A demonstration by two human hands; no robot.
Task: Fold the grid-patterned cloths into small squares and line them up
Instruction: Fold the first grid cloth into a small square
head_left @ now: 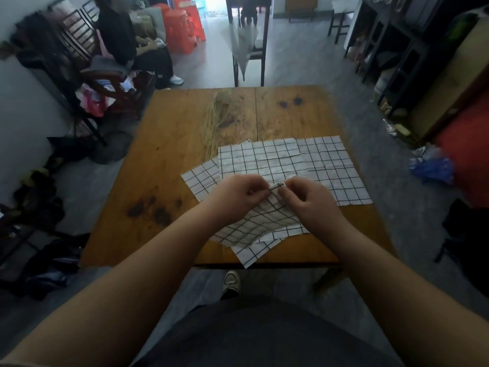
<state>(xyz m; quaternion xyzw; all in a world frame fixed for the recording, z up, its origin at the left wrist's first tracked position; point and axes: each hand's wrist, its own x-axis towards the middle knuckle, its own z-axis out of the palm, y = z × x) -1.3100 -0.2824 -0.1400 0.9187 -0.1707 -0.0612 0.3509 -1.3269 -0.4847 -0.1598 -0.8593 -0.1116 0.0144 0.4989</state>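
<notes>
Several white cloths with a black grid lie overlapped on the wooden table [172,144]. The top flat cloth [260,158] sits in the middle, another cloth [336,168] reaches to the right edge, and a corner of a third cloth [202,181] sticks out at the left. A nearer cloth [259,225] is lifted at its far corner, its near part draped toward the table's front edge. My left hand [236,196] and my right hand [307,201] are close together, both pinching that raised corner between fingers and thumb.
A dark chair [248,49] stands beyond the table's far edge. A person sits on a wooden bench [87,62] at the back left. Red stools [185,30] stand behind. Shelving [391,49] lines the right wall. Clothes and bags litter the floor on both sides.
</notes>
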